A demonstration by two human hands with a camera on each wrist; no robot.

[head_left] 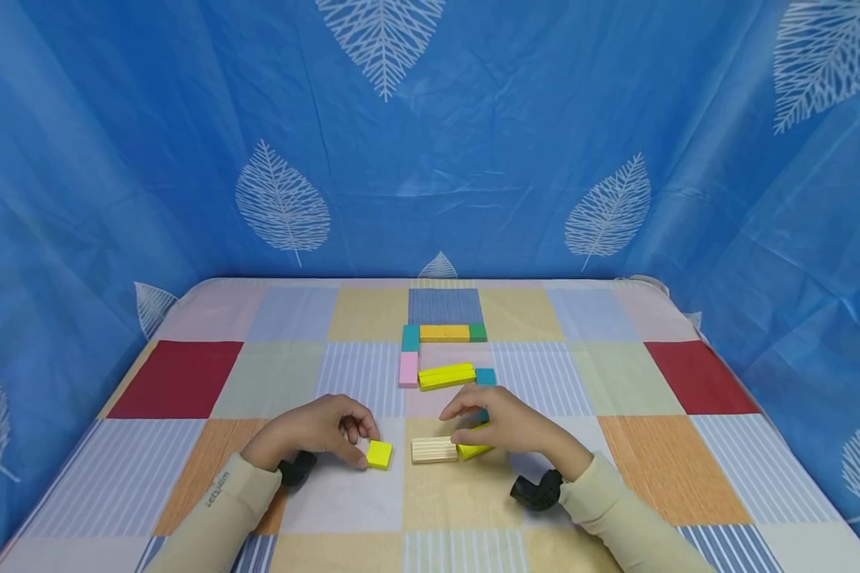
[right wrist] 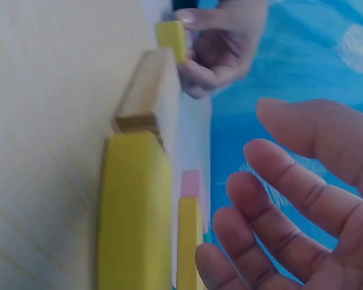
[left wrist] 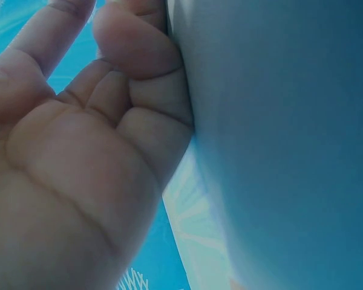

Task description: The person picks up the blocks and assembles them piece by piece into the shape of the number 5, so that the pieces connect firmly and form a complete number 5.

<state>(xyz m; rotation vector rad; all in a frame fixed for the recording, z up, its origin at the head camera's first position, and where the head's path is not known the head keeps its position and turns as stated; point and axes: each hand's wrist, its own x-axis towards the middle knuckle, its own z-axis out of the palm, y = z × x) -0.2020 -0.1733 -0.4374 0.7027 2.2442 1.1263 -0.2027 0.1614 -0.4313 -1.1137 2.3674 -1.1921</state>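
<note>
A small square yellow block (head_left: 380, 454) sits at my left hand (head_left: 327, 430); its thumb and a finger pinch the block's edges, as the right wrist view shows. To the right lies a ridged plain-wood block (head_left: 434, 450). It runs end to end with a longer yellow block (right wrist: 133, 211), partly hidden by my right hand (head_left: 505, 426) in the head view. That hand hovers over the yellow block with loosely bent fingers (right wrist: 308, 199) and holds nothing. In the left wrist view, the left hand (left wrist: 78, 175) rests side-on against the tabletop, its block out of sight.
Farther back, teal (head_left: 411, 337), orange (head_left: 444, 333), green (head_left: 477, 333) and pink (head_left: 408, 370) blocks join a yellow block (head_left: 447, 376) and a teal block (head_left: 485, 376) in a bent line. Another teal piece is mostly behind the right hand. Blue curtains (head_left: 430, 159) enclose the patchwork-covered table (head_left: 330, 549).
</note>
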